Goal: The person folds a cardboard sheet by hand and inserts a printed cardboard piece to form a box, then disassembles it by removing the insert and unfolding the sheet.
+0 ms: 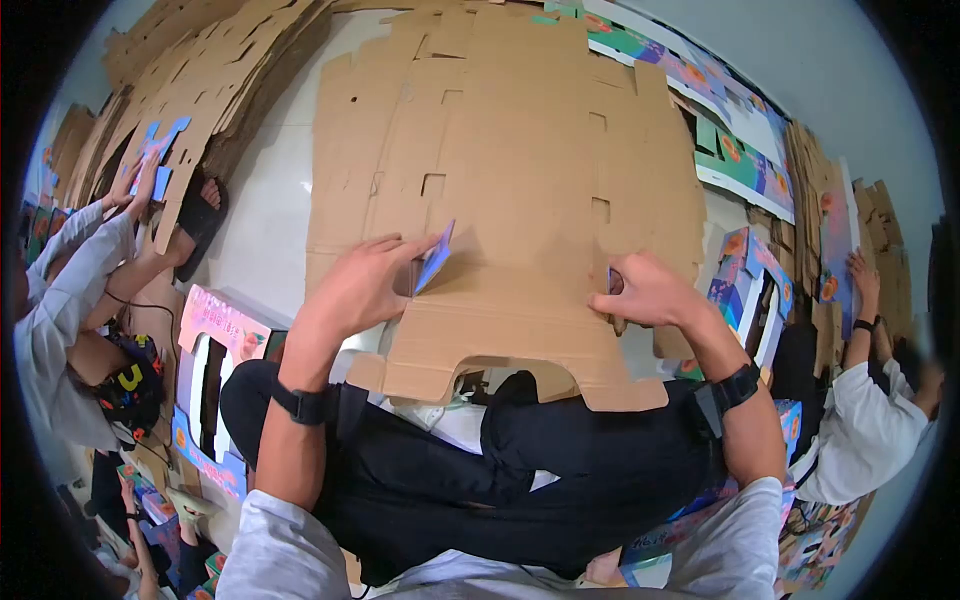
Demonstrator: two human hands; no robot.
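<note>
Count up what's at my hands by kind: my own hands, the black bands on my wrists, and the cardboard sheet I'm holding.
Hands: 2 (left hand, right hand)
Black wristbands: 2 (left band, right band)
Cardboard sheet: 1
Total: 5

Looked forward and down from the head, wide-angled, close above left hand (372,285), right hand (652,290) and cardboard (515,200), mid-frame.
</note>
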